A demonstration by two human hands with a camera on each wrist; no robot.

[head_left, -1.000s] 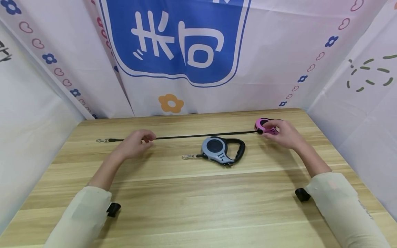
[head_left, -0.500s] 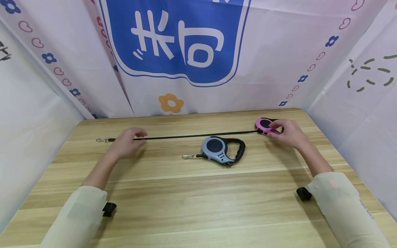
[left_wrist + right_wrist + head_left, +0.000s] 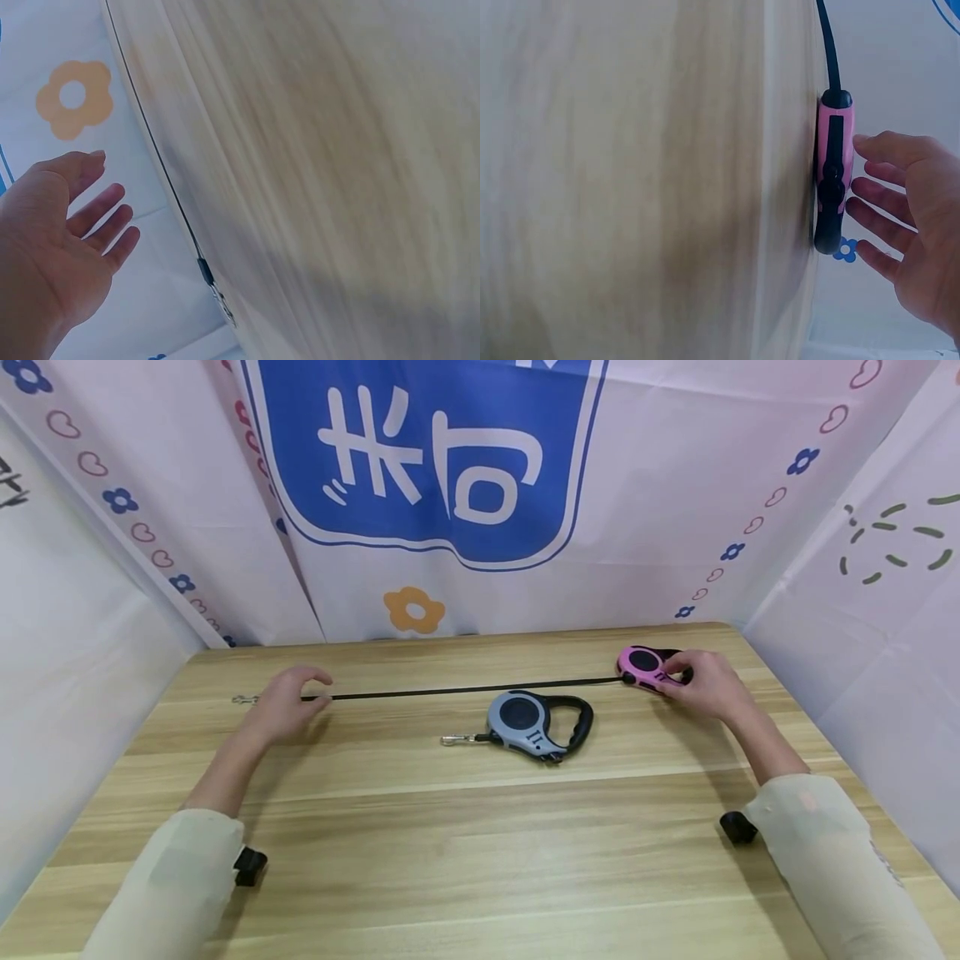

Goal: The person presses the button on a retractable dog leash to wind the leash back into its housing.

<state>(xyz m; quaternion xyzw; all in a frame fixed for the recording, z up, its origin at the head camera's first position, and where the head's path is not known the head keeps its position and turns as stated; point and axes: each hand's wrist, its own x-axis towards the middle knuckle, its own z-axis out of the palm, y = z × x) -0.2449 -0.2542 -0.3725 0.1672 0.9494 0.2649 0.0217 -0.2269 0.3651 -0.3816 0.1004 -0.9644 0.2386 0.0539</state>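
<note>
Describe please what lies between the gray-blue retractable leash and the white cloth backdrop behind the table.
In the head view, the black strap of the pink retractable leash runs between them; beyond it is wooden tabletop up to the backdrop.

My head view looks down across the worktop (image 3: 480, 860); my lower, nearer wrist views face its far edge. Head and left wrist share the orange flower (image 3: 396, 609).

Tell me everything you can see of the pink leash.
The pink leash lies flat on the table, far right: plastic-looking pink case, round black center, black handle. Its black strap is out straight, leftward, past the left hand, to a silvery clip. The right hand is at its handle end; contact is unclear.
</note>
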